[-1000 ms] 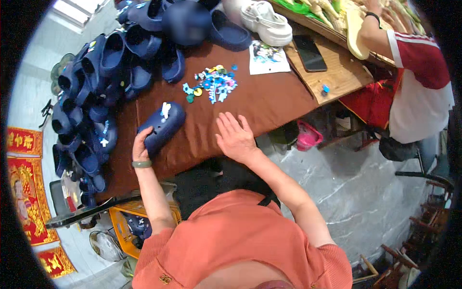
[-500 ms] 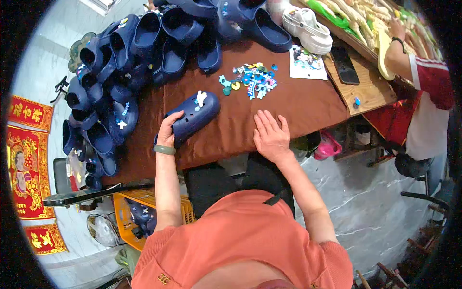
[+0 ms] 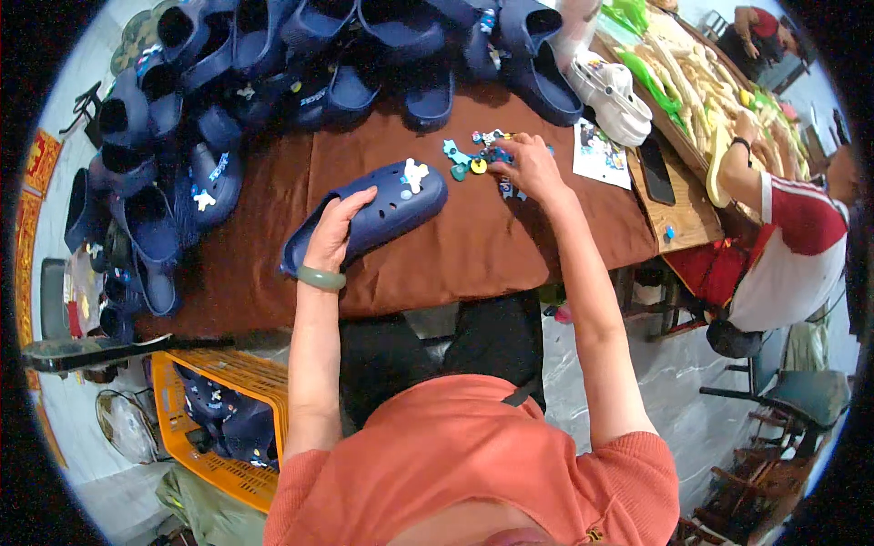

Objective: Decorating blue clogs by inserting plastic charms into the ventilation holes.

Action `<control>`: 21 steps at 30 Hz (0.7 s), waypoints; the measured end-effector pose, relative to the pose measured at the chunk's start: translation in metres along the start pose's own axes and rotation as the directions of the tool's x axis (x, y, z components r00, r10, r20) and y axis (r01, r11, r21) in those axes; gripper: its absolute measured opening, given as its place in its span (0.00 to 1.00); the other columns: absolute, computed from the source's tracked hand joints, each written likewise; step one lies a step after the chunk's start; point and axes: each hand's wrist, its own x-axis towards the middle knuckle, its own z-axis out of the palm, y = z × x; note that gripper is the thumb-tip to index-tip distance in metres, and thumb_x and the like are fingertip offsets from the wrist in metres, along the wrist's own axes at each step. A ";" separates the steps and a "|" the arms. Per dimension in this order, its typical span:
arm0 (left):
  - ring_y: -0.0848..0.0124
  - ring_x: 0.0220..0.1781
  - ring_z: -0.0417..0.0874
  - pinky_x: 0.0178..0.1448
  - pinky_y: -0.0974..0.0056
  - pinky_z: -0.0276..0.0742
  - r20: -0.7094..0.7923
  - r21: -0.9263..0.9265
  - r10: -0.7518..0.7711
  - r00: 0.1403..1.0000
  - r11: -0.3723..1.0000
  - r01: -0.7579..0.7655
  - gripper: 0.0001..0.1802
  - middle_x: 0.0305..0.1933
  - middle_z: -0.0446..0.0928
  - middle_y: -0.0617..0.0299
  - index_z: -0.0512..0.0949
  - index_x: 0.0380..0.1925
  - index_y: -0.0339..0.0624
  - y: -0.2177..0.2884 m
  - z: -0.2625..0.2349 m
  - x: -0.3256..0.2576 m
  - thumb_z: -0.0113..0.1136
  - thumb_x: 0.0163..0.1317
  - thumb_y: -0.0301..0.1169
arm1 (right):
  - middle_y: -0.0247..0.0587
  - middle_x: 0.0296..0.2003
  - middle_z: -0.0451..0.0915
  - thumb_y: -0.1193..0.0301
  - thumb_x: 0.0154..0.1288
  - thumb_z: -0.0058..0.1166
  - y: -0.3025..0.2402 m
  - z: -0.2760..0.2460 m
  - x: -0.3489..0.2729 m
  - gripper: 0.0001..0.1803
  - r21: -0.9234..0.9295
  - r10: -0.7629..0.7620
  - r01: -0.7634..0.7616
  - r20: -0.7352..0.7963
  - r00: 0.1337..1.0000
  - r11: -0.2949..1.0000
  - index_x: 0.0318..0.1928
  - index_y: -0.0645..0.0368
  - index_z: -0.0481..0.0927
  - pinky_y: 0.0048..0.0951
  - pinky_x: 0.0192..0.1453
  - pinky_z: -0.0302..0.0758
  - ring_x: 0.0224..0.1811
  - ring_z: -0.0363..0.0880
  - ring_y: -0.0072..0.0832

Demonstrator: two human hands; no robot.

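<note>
Centre: left hand (image 3: pixel 335 227) grips navy holed foam clog (image 3: pixel 393 209); right hand (image 3: pixel 535 169) bent over small multicoloured charms (image 3: pixel 478 166), one lettered; grasp unclear.

Over on the right, a black phone (image 3: pixel 656 173) lies flat on a wooden board (image 3: pixel 689 238), white clogs (image 3: pixel 612 98) sitting just beyond it! Farther right, there's a co-worker (image 3: pixel 783 282) in a red-sleeved white shirt. Near left, an orange crate (image 3: pixel 244 376); near right, a dark chair (image 3: pixel 807 400) beside brown wooden furniture (image 3: pixel 748 491). And far right, another person (image 3: pixel 763 38)!
</note>
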 end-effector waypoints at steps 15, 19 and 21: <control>0.71 0.47 0.79 0.54 0.65 0.73 0.137 0.355 -0.035 0.990 0.935 -0.016 0.19 0.46 0.79 0.60 0.77 0.47 0.36 -0.020 0.054 -0.072 0.62 0.58 0.34 | 0.31 0.33 0.82 0.75 0.57 0.64 0.003 0.017 -0.025 0.11 0.697 0.395 -0.232 -0.081 0.915 0.678 0.42 0.59 0.82 0.20 0.38 0.72 0.35 0.77 0.19; 0.70 0.51 0.76 0.58 0.64 0.71 0.224 0.277 -0.005 0.975 0.959 -0.059 0.22 0.51 0.76 0.60 0.72 0.54 0.35 -0.041 0.050 -0.086 0.60 0.60 0.31 | 0.23 0.33 0.79 0.74 0.61 0.60 -0.049 -0.020 -0.033 0.11 0.842 0.395 -0.348 0.179 0.901 0.412 0.45 0.59 0.82 0.17 0.42 0.70 0.36 0.73 0.13; 0.71 0.54 0.73 0.61 0.63 0.68 0.328 0.259 -0.027 0.944 0.964 -0.062 0.22 0.53 0.75 0.60 0.71 0.56 0.34 -0.042 0.045 -0.085 0.58 0.62 0.30 | 0.26 0.35 0.79 0.76 0.62 0.59 -0.063 -0.034 -0.039 0.12 0.838 0.351 -0.377 0.241 0.905 0.396 0.46 0.61 0.81 0.17 0.42 0.71 0.36 0.75 0.14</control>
